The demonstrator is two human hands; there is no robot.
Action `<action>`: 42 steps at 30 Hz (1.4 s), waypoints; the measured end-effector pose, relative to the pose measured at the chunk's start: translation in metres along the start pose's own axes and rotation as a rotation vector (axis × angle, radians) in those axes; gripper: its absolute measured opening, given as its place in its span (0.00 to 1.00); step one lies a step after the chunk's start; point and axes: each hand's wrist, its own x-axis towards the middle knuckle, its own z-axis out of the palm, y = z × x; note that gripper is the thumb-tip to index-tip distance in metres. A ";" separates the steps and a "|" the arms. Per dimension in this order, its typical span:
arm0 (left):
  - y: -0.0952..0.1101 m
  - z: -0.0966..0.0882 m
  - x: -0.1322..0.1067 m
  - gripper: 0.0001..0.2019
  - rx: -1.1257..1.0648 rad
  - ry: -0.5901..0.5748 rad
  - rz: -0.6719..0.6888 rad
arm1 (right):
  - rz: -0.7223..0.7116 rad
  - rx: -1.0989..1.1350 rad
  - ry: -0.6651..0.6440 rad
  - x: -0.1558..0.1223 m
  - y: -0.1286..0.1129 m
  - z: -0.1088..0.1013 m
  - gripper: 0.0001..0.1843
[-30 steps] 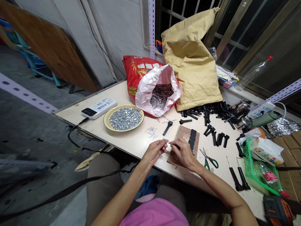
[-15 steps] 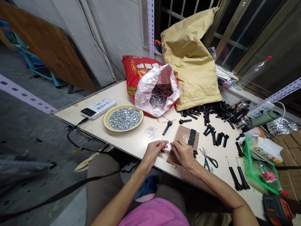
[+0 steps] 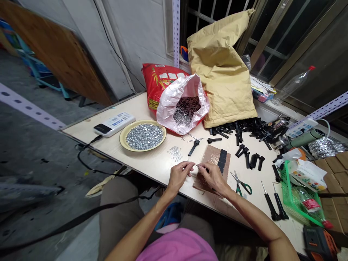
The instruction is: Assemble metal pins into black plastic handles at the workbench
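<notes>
Nearby, noted thin metal pin (image 3: 196,166) pinched end to end, left hand (image 3: 179,174) clamped on one tip, right hand (image 3: 214,176) clamped on other, held just over rough brown board (image 3: 210,153), glinting washers (image 3: 143,136) heaped in round yellow dish (image 3: 122,140) beyond.

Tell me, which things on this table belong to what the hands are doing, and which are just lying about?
Likely in use: left hand, right hand, small metal piece pinched between them, brown board, black caps on it, loose washers, plate of silver bits, bag of nails, black handles.
Lying about: scissors, white device, plastic bottle, green basket.
</notes>
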 end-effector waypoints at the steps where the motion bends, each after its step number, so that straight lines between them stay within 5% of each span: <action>1: 0.000 0.000 0.000 0.15 0.008 -0.006 0.010 | 0.021 0.060 -0.022 0.002 0.001 0.000 0.11; 6: 0.001 -0.001 0.002 0.15 0.032 -0.044 0.000 | 0.063 0.035 0.003 0.003 0.003 -0.001 0.05; 12: 0.005 -0.001 0.002 0.16 0.071 -0.034 0.023 | -0.051 -0.315 0.045 -0.006 -0.003 0.000 0.10; 21: 0.005 -0.003 0.002 0.16 -0.008 -0.072 -0.054 | -0.194 -0.435 0.057 -0.006 0.007 0.008 0.10; 42: 0.010 -0.005 0.002 0.15 -0.029 -0.056 -0.072 | -0.151 -0.437 0.029 -0.004 0.003 0.008 0.11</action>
